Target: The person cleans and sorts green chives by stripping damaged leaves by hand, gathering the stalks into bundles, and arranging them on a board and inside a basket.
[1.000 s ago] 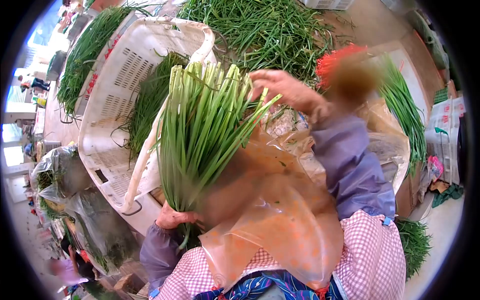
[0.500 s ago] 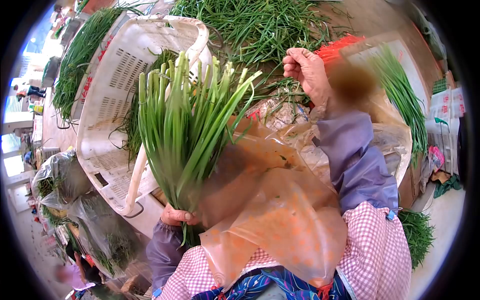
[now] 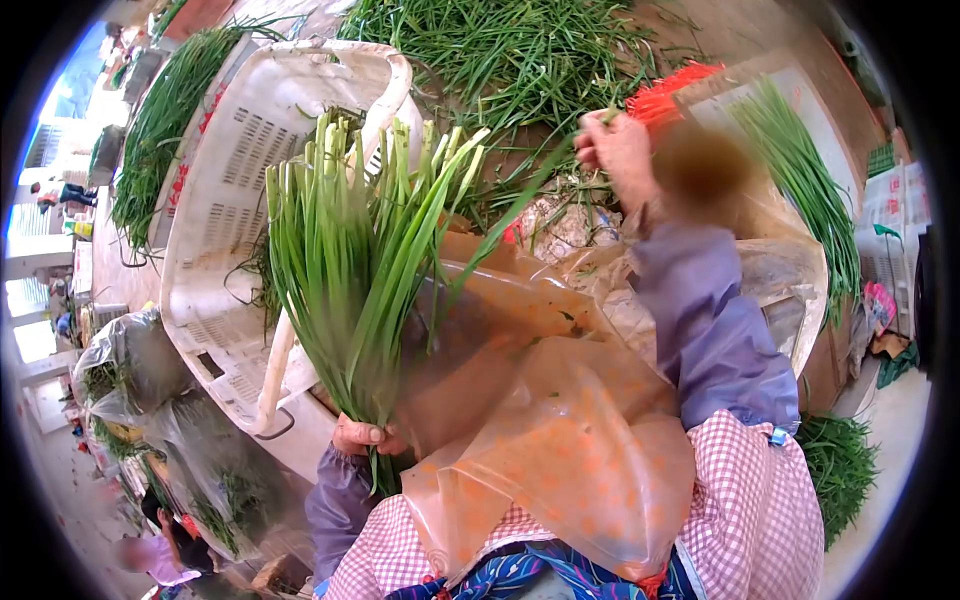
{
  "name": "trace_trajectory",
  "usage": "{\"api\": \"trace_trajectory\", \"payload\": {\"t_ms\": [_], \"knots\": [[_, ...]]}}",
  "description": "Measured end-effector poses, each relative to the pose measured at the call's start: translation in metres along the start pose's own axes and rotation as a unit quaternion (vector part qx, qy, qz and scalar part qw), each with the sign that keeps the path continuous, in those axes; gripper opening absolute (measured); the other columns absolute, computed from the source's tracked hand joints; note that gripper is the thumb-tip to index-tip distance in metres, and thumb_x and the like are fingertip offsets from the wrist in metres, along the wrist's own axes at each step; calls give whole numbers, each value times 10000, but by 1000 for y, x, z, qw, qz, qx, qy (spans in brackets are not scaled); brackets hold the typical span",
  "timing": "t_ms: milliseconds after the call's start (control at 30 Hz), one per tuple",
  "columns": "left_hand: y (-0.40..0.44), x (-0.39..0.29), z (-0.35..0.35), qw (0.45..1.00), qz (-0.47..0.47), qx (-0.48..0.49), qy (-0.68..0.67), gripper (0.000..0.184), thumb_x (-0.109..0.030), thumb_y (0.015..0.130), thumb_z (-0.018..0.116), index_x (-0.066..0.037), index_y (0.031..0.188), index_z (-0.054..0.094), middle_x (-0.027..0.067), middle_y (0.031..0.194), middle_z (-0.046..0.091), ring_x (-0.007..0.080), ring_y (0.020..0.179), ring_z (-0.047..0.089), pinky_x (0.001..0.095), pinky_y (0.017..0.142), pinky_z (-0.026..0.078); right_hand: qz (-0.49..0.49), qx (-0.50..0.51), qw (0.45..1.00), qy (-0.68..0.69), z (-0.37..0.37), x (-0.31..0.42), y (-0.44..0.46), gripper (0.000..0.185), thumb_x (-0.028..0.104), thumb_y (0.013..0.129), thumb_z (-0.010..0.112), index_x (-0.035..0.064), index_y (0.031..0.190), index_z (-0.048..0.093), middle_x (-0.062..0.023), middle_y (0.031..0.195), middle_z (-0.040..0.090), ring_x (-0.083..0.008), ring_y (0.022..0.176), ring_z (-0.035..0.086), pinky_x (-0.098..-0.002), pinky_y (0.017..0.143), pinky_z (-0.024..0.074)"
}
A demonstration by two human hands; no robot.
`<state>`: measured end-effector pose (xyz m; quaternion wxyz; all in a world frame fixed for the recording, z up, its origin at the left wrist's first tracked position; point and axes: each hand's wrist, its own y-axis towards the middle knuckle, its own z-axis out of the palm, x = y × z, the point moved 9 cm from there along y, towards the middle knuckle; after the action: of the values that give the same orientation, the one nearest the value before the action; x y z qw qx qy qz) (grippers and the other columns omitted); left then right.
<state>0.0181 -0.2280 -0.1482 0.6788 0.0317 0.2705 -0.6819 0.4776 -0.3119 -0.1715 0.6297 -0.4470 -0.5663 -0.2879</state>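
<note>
My left hand (image 3: 362, 436), low at centre left, is closed around the narrow end of a bunch of garlic chives (image 3: 350, 270). The cut ends fan upward and the leaves taper down into the fist. Up and to the right, my right hand (image 3: 622, 155) is closed in a pinch. One long green chive blade (image 3: 515, 205) slants from the bunch's right side up to its fingertips. A brown translucent plastic sheet (image 3: 560, 430) drapes over my lap beneath both arms.
A white plastic basket (image 3: 225, 190) with a thick handle stands left of the bunch. Behind lies a heap of loose green stalks (image 3: 510, 60). Red ties (image 3: 668, 95) sit beyond my right hand. More chives (image 3: 800, 170) lie at right; plastic bags (image 3: 135, 360) are at left.
My right hand now has a long blade at its fingertips, stretched away from the bunch; earlier no such blade showed. The bunch has shifted slightly left. My left hand keeps its hold.
</note>
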Motion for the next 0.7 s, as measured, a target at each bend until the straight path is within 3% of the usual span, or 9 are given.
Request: {"api": "trace_trajectory", "payload": {"t_ms": [33, 67, 133, 200, 267, 367, 533, 600, 700], "knots": [[-2, 1, -1, 1000, -1, 4, 5, 376, 5, 675, 663, 32, 1027, 534, 139, 837, 607, 181, 486, 464, 300, 424, 351, -101, -1, 947, -305, -22, -7, 29, 375, 148, 822, 629, -16, 1141, 521, -103, 764, 640, -131, 576, 597, -245, 542, 505], [2, -3, 3, 1000, 3, 8, 8, 376, 5, 675, 663, 32, 1027, 534, 139, 837, 607, 181, 486, 464, 300, 424, 351, -223, -7, 892, -393, -25, -1, 23, 516, 166, 794, 646, -24, 1236, 457, -135, 875, 650, -160, 619, 620, -255, 568, 503], [7, -3, 14, 1000, 17, -21, -6, 375, 3, 671, 652, 35, 1024, 532, 142, 793, 601, 180, 476, 459, 301, 421, 345, -194, 3, 930, -311, 4, 43, -30, 478, 192, 789, 639, -45, 1181, 503, -183, 964, 629, -253, 755, 632, -364, 753, 522], [11, -4, 17, 999, 22, -28, 3, 382, 1, 668, 648, 37, 1028, 526, 146, 777, 595, 183, 470, 456, 305, 420, 341, -78, 196, 975, 65, 62, 66, -81, 421, 125, 820, 637, -28, 1186, 496, -139, 949, 632, -157, 696, 623, -272, 587, 509], [11, -6, 25, 999, 27, -33, 20, 389, -1, 665, 644, 38, 1032, 521, 151, 761, 589, 186, 465, 453, 309, 418, 338, -16, 280, 946, 162, 110, 75, -130, 356, 74, 847, 622, -2, 1178, 514, -69, 842, 627, -70, 604, 570, -182, 473, 425], [9, -7, 22, 995, 29, -86, 33, 414, -9, 666, 645, 37, 1052, 503, 159, 733, 563, 191, 463, 443, 314, 419, 326, 96, 375, 910, 149, 151, 59, -160, 287, 85, 879, 594, 13, 1150, 535, -59, 856, 644, -71, 564, 554, -183, 459, 422], [5, -8, 25, 995, 36, -79, 39, 440, -5, 677, 641, 30, 1091, 494, 149, 726, 558, 188, 477, 444, 314, 423, 325, 30, 417, 908, 17, 136, 46, -152, 114, 87, 876, 592, 38, 977, 615, -46, 757, 640, -92, 513, 524, -216, 451, 397], [9, -10, 27, 995, 32, -75, 58, 448, -6, 683, 640, 27, 1104, 490, 145, 724, 556, 187, 480, 445, 315, 424, 325, -409, 253, 818, -317, 113, 73, -143, 84, 67, 793, 579, 64, 857, 634, -48, 665, 606, -189, 561, 590, -328, 503, 461], [12, -14, 29, 989, 9, -115, 92, 463, -30, 686, 663, 25, 1111, 488, 127, 719, 552, 178, 482, 447, 306, 428, 330, -504, 213, 693, -470, 103, 72, -136, 101, 65, 744, 555, 89, 824, 613, -85, 720, 617, -254, 661, 627, -385, 562, 497]]}}
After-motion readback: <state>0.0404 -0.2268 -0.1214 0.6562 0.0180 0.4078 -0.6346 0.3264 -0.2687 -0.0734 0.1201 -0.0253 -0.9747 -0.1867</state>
